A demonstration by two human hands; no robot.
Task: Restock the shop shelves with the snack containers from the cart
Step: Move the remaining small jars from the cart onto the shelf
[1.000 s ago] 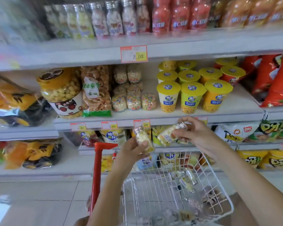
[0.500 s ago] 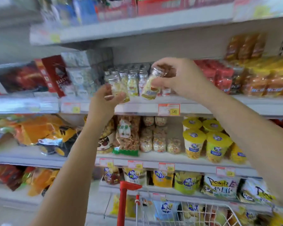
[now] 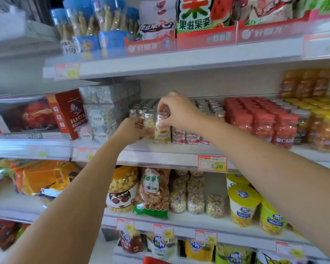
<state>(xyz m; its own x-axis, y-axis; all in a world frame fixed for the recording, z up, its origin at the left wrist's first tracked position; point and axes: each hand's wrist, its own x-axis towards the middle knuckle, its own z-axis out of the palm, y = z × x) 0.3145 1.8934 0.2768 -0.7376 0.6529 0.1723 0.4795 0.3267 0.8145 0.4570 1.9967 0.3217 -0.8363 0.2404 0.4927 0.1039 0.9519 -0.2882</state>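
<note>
Two small clear snack bottles with silver caps stand at the front of the middle shelf (image 3: pixel 160 149). My right hand (image 3: pixel 177 111) pinches the top of the right bottle (image 3: pixel 162 130), which stands upright on the shelf. My left hand (image 3: pixel 131 130) holds the left bottle (image 3: pixel 148 126) from its left side, right beside the other. Behind them are several rows of like bottles (image 3: pixel 208 106) with silver caps. The cart is out of view apart from a red sliver at the bottom edge.
Red-lidded jars (image 3: pixel 263 121) stand right of the bottles, orange jars (image 3: pixel 328 130) beyond. A red toy box (image 3: pixel 69 113) and clear candy packs (image 3: pixel 103 119) lie to the left. Yellow cups (image 3: pixel 242 204) and snack bags fill the shelf below. A price tag (image 3: pixel 212 163) hangs under my right wrist.
Both hands rose from above the cart to the middle shelf and moved the two bottles in. The bottles now stand upright on the shelf front instead of being held tilted in the air.
</note>
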